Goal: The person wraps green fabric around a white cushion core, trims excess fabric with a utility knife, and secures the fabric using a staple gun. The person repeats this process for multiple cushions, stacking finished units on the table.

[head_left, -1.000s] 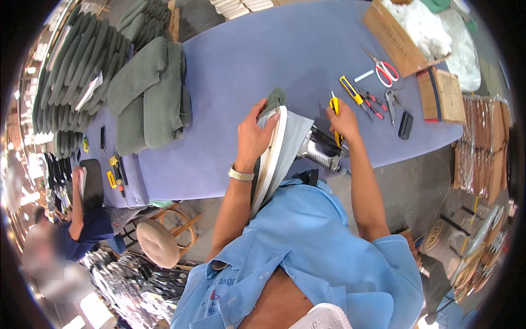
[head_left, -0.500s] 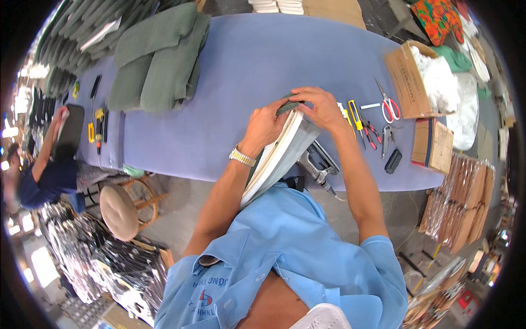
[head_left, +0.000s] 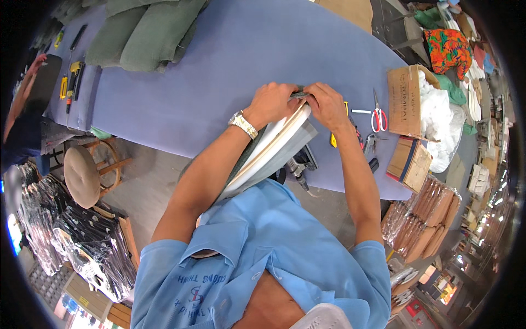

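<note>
I hold a flat white board with a grey-green fabric cover (head_left: 268,151) on edge, leaning from my chest to the blue table (head_left: 230,60). My left hand (head_left: 271,101), with a metal wristwatch, grips the fabric at the board's top end. My right hand (head_left: 326,104) pinches the same top edge right beside it, the two hands almost touching. A stapler-like metal tool (head_left: 298,164) lies under the board at the table's near edge.
Red-handled scissors (head_left: 378,115), a yellow knife (head_left: 333,137) and small tools lie right of my hands. Cardboard boxes (head_left: 402,101) with white stuffing stand at the right. Green cushions (head_left: 148,33) are piled far left. A round stool (head_left: 82,175) and another person (head_left: 22,126) are at left.
My right hand has come from the tools onto the board's top edge. Both hands now meet there, pulling the fabric over the end.
</note>
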Action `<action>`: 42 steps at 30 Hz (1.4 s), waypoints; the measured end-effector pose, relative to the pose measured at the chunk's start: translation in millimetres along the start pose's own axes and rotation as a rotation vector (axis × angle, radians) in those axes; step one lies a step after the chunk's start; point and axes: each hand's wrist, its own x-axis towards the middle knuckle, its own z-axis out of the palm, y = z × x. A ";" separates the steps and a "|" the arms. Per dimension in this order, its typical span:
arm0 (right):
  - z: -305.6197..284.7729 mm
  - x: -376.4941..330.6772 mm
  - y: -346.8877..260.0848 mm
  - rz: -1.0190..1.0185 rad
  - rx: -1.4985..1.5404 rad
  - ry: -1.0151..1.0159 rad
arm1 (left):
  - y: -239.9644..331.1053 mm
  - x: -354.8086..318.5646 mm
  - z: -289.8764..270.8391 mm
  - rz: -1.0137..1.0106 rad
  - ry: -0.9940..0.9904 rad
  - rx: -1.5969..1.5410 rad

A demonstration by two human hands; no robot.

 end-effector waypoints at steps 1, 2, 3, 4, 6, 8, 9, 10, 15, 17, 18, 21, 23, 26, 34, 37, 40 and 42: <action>-0.4 0.9 1.6 0.005 0.003 -0.006 | -0.4 4.2 1.3 -0.006 -0.001 0.002; -1.3 2.0 3.4 0.009 0.007 -0.012 | -0.6 8.1 2.6 -0.012 -0.002 0.005; -0.7 4.2 4.9 0.033 0.017 -0.036 | -1.6 10.8 2.7 -0.021 -0.006 0.009; -1.8 6.9 5.5 0.055 0.026 -0.059 | -1.5 13.5 3.6 -0.033 0.001 0.010; -3.8 11.3 8.5 0.070 0.037 -0.095 | 0.4 20.8 5.0 -0.054 0.014 0.017; -5.8 14.2 13.0 0.054 0.040 -0.120 | 2.6 23.9 6.8 -0.082 0.036 0.004; -6.2 14.9 13.9 0.069 0.045 -0.130 | 4.1 24.6 8.6 -0.093 0.046 -0.004; -6.5 15.2 14.3 0.084 0.049 -0.139 | 5.3 25.0 10.2 -0.098 0.053 0.009; -6.9 11.0 20.4 0.133 0.043 -0.175 | 13.6 24.9 13.0 -0.180 -0.011 0.019; -9.3 10.7 15.7 0.163 0.025 -0.189 | 13.9 22.8 13.8 -0.205 -0.009 -0.019; -9.4 11.7 14.9 0.169 0.024 -0.188 | 13.3 22.6 13.0 -0.212 -0.004 -0.032; -7.2 16.4 13.8 0.187 0.038 -0.171 | 9.8 23.3 12.3 -0.181 0.047 -0.001; -6.8 19.2 11.0 0.192 0.069 -0.145 | 4.4 20.2 14.5 -0.153 0.060 0.005; 2.2 21.9 11.3 0.184 0.177 -0.088 | 3.3 13.4 -15.0 -0.137 0.023 -0.053; 77.3 47.7 -37.5 0.341 0.807 0.391 | -21.8 -28.9 -69.7 -0.078 0.179 -0.340; 93.4 58.3 -53.1 0.362 0.813 0.449 | -11.8 -36.7 -73.9 -0.165 0.318 -0.176; 101.8 58.7 -60.8 0.366 0.787 0.491 | -0.1 -36.9 -67.7 -0.222 0.405 -0.084; 106.0 58.8 -65.1 0.383 0.764 0.554 | 2.6 -36.9 -52.4 -0.239 0.487 -0.053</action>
